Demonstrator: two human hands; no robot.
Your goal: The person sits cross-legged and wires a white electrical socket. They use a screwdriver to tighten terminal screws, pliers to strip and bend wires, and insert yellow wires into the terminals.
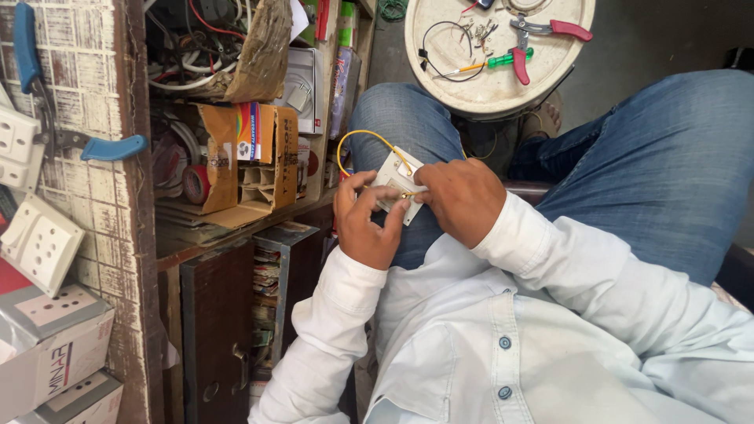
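Over the lap: left hand (365, 224) and right hand (463, 200) both pinch a white switch plate (395, 179) between their fingertips
Progress: judging by the loop, one yellow wire (357, 141) is already seated at the plate; tightening seems left
Beyond the fingers: red-handled pliers (542, 35) on a round white lid (495, 86)
Left of the fingers: open orange-and-brown carton (263, 153) on a shelf; white socket boxes (47, 338) stacked further out

Two hands (367, 222) (461, 202), one white switch plate (397, 177), one yellow wire (363, 140), two red-handled pliers (550, 30) (518, 64), one green screwdriver (503, 60)
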